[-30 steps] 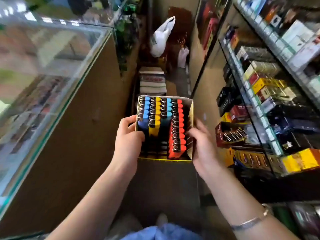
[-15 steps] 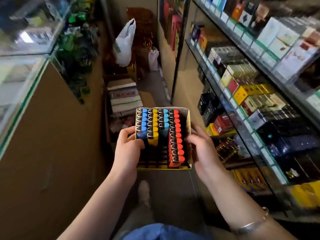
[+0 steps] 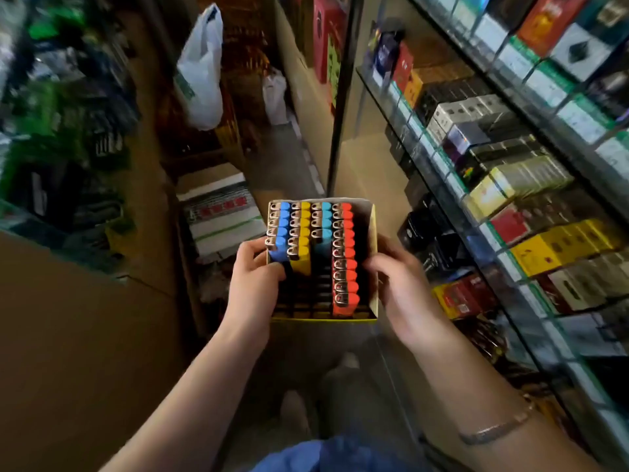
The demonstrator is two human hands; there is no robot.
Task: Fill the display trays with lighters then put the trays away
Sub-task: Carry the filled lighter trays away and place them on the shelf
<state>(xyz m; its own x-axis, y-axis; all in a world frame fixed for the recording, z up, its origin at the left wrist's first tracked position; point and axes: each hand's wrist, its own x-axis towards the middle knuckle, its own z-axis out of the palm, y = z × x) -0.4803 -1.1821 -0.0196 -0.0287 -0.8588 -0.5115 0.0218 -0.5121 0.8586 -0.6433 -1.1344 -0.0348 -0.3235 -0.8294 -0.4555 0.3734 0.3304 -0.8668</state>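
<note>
Both hands clasp the tray (image 3: 373, 267) at waist height, the left hand (image 3: 253, 284) on its left wall and the right hand (image 3: 400, 287) on its right, lighters (image 3: 343, 253) upright in rows running away from the body, with the shelves (image 3: 503, 206) nearer the right hand.

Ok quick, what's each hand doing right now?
Left hand: closed on the left side of the yellow cardboard tray of coloured lighters.
Right hand: gripping the tray's right side.

- Both forearms are bare, with no sleeves.
- A thin metallic bracelet (image 3: 495, 427) circles the right wrist.
- Blue clothing (image 3: 326, 454) shows at the frame's bottom.
</note>
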